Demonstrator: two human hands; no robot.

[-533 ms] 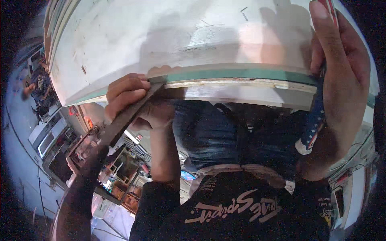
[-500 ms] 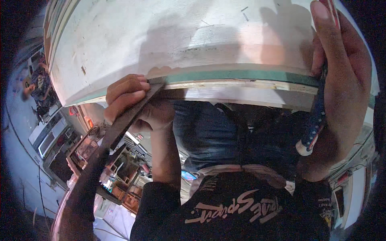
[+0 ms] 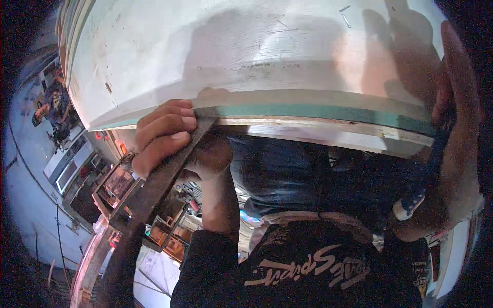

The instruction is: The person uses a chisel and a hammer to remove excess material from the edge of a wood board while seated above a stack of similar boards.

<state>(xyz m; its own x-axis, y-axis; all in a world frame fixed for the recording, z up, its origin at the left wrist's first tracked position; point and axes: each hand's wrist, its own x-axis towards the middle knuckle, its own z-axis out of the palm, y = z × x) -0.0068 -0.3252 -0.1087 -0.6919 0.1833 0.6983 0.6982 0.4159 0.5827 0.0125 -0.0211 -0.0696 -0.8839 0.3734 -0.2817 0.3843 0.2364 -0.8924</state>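
Note:
A large white panel [image 3: 154, 61] fills the top of the view, with a green band [image 3: 308, 110] and a pale layered edge [image 3: 287, 121] on its near side. My left hand [image 3: 167, 133] is closed round a long dark flat strip [image 3: 172, 164], its fingertips against the panel's near edge. The strip runs down to the lower left, its lower part blurred. At the far right, my right hand [image 3: 459, 133] is closed round a handle with white stars on blue [image 3: 411, 203] and a pale butt end. The tool's other end is hidden in shadow.
Short thin slivers [image 3: 345, 20] lie on the panel. Below left stand wooden box-like shelves [image 3: 177, 236] with clutter. Another person [image 3: 49, 110] is farther off at the left, near the grey floor [image 3: 31, 200].
The view has shifted, so the panel sits slightly differently. My right hand has moved right, toward the rim of the view, with the handle. My left hand keeps its hold on the strip.

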